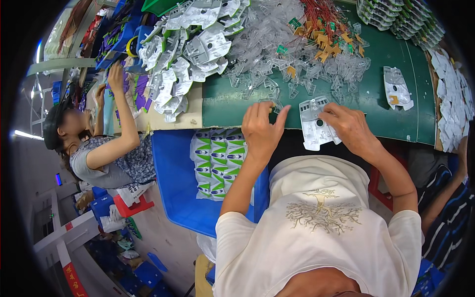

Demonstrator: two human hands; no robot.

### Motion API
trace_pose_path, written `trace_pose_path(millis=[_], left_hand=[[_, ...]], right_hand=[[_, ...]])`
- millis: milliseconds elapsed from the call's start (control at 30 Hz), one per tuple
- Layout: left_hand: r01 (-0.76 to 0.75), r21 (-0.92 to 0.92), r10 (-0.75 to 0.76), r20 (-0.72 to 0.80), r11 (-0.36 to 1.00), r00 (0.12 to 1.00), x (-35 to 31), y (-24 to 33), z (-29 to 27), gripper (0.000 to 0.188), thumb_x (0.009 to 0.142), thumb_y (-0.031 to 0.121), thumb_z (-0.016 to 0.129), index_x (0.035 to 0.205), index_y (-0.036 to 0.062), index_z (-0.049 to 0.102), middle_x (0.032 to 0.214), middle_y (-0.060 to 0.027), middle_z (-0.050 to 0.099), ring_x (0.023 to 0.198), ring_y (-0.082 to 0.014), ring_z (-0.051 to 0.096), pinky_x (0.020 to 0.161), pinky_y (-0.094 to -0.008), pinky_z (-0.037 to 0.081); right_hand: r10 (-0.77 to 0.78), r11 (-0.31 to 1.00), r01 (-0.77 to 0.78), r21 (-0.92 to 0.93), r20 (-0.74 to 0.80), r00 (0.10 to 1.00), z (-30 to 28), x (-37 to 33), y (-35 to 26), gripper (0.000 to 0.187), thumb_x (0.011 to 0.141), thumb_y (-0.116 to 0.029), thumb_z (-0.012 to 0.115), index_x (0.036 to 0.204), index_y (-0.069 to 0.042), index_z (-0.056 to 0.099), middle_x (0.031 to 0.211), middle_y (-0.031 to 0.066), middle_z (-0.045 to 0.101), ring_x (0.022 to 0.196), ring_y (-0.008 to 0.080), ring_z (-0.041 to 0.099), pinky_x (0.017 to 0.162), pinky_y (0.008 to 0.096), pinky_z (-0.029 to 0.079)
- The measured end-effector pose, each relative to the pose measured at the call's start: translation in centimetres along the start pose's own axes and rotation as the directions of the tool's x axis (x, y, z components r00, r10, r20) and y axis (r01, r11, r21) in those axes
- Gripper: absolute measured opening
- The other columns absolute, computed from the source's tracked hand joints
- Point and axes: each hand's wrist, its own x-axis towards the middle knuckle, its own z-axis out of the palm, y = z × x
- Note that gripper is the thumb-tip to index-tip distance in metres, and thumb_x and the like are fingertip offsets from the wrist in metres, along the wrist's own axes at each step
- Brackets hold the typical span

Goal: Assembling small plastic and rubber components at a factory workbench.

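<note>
My right hand (pixel 350 127) grips a grey-white plastic shell (pixel 310 129) by its right side, at the near edge of the green table. The shell has a round hole and dark slots at its far end. My left hand (pixel 258 127) is at the table edge, left of the shell, its thumb apart from its curled fingers. Small clear plastic pieces (pixel 278 95) lie just beyond its fingertips. A small yellowish spot shows by the index fingertip, too small to make out. Another grey-white shell (pixel 396 88) with an orange piece lies farther right.
Beyond are heaped clear parts (pixel 267 37), red wires (pixel 319 12) with orange pieces, and piled shells (pixel 208 44). A blue bin (pixel 173 193) with bagged green-white items is below left. A co-worker (pixel 106 143) reaches in at left; another person's striped sleeve (pixel 448 213) shows at right.
</note>
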Motion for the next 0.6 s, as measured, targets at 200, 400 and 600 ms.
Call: trace_pose_path(millis=[200,400,600], left_hand=[[0.000,0.047,-0.002,0.034,0.999,0.999,-0.3,1.5,-1.4,0.022,0.080,0.010,0.077,0.092,-0.0003,0.062,0.084,-0.0145,0.063,0.075,-0.0315,0.063,0.067,-0.0375,0.051],[-0.124,-0.292,0.156,0.090,0.948,0.984,-1.6,2.8,-1.3,0.025,0.077,-0.005,0.072,0.101,-0.0008,0.066,0.102,-0.0161,0.065,0.090,-0.0334,0.065,0.077,-0.0388,0.053],[-0.422,-0.225,0.462,0.173,0.878,0.870,0.5,3.0,0.6,0.031,0.072,-0.005,0.065,0.103,-0.0008,0.068,0.106,-0.0137,0.064,0.097,-0.0308,0.064,0.084,-0.0403,0.051]], right_hand=[[0.004,1.000,-0.004,0.006,0.000,1.000,-0.2,-0.2,0.4,0.027,0.074,0.005,0.062,0.100,-0.001,0.064,0.096,0.0089,0.058,0.081,0.0270,0.065,0.062,0.0399,0.052],[-0.062,0.998,0.063,-0.004,0.019,0.998,-0.3,0.1,0.8,0.026,0.075,0.002,0.062,0.100,-0.003,0.065,0.097,0.0080,0.060,0.082,0.0270,0.065,0.063,0.0395,0.052],[-0.101,0.995,0.100,-0.008,-0.033,0.994,0.1,0.0,1.4,0.026,0.075,0.000,0.062,0.100,-0.003,0.065,0.095,0.0079,0.062,0.081,0.0269,0.067,0.063,0.0379,0.053]])
